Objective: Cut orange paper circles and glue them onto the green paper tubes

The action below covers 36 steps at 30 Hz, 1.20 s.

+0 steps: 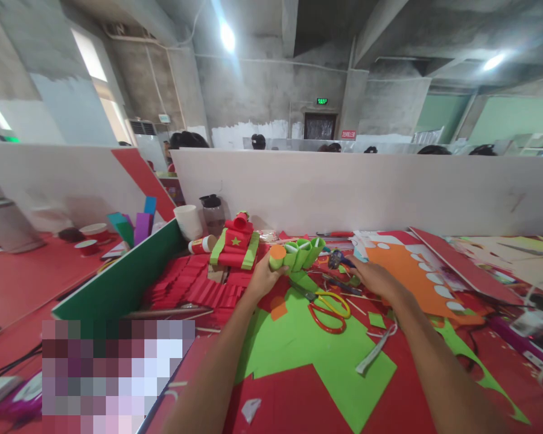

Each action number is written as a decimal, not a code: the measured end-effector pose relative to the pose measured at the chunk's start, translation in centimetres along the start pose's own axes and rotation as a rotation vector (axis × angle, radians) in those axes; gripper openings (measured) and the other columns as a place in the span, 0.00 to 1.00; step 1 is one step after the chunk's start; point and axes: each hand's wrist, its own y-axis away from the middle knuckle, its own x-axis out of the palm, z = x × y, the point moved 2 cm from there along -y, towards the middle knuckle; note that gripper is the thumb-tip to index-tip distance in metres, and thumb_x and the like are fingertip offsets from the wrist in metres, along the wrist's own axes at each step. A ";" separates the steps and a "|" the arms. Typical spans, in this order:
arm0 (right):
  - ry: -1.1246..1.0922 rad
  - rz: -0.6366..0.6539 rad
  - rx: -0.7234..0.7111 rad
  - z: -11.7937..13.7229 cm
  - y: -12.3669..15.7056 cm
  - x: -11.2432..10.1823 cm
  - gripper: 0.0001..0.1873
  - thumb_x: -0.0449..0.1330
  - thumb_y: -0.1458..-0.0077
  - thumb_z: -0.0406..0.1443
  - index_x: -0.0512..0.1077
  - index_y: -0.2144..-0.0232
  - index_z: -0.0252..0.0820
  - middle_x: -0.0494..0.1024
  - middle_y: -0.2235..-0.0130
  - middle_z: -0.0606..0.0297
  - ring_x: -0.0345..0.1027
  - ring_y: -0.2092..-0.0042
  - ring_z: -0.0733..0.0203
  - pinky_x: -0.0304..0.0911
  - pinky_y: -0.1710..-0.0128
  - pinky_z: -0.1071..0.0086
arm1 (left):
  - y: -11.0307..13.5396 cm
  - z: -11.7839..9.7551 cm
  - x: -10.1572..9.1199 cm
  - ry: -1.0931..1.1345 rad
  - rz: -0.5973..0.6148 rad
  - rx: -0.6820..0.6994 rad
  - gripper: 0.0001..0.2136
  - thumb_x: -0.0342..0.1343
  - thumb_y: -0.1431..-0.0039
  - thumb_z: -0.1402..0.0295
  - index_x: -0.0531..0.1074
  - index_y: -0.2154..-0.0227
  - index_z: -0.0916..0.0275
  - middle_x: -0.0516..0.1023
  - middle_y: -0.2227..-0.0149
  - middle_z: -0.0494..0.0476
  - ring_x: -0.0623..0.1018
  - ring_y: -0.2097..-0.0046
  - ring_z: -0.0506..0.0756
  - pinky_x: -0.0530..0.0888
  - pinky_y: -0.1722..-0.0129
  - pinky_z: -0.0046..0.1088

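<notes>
My left hand [266, 277] is closed around a green folded-paper piece [304, 253] with a row of loops and an orange disc on its near end. My right hand [371, 276] grips a dark blue tool [339, 259] with a rounded end, just right of the paper loops; its exact kind is unclear. Below both hands, scissors [328, 308] with one yellow and one red handle lie on a green paper sheet [289, 343]. A small orange scrap [279, 308] rests near my left wrist, and a crumpled white strip [374, 352] lies by my right forearm.
Left of my hands stand red folded-paper strips [185, 283] and a red-green paper figure [238, 242] with a star. A green board [122, 271] borders them. An orange cut sheet [402, 280] lies right. A white partition [344, 190] runs behind; people's heads show beyond.
</notes>
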 end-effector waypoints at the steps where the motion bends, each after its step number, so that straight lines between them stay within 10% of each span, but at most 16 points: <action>1: 0.017 0.022 -0.006 0.0 0.0 0.1 0.24 0.47 0.32 0.39 0.61 0.36 0.45 0.81 0.55 0.51 0.76 0.57 0.49 0.60 0.62 0.67 | 0.0 0.0 0.0 -0.004 -0.003 -0.005 0.23 0.66 0.50 0.63 0.73 0.52 0.66 0.79 0.52 0.64 0.77 0.48 0.64 0.72 0.46 0.42; 15: 0.170 0.099 0.040 2.8 0.4 -0.6 0.15 0.59 0.37 0.43 0.74 0.55 0.40 0.78 0.53 0.50 0.71 0.51 0.45 0.61 0.61 0.65 | -0.1 -0.1 0.0 -0.006 -0.018 -0.017 0.22 0.66 0.51 0.63 0.73 0.52 0.66 0.80 0.51 0.63 0.77 0.48 0.63 0.72 0.46 0.42; 19: 0.049 -0.057 -0.142 7.9 1.3 -2.4 0.09 0.56 0.34 0.40 0.73 0.61 0.42 0.79 0.57 0.57 0.72 0.56 0.54 0.58 0.62 0.68 | 0.0 0.0 0.0 0.027 -0.010 -0.009 0.21 0.65 0.50 0.63 0.73 0.53 0.65 0.79 0.50 0.63 0.77 0.49 0.63 0.73 0.46 0.41; 26: -0.009 0.102 -0.659 19.0 0.1 -0.8 0.06 0.58 0.35 0.38 0.71 0.59 0.42 0.79 0.56 0.59 0.73 0.55 0.53 0.58 0.63 0.68 | 0.0 0.0 0.1 0.041 -0.017 -0.008 0.23 0.65 0.51 0.65 0.72 0.51 0.65 0.80 0.52 0.60 0.78 0.51 0.61 0.74 0.49 0.40; 36: 0.095 0.423 -0.667 21.4 -3.0 2.4 0.10 0.67 0.47 0.37 0.72 0.62 0.42 0.78 0.60 0.62 0.72 0.61 0.54 0.55 0.70 0.70 | 0.0 0.2 0.1 0.024 -0.037 -0.010 0.22 0.67 0.52 0.63 0.73 0.54 0.66 0.81 0.55 0.61 0.78 0.53 0.62 0.74 0.50 0.40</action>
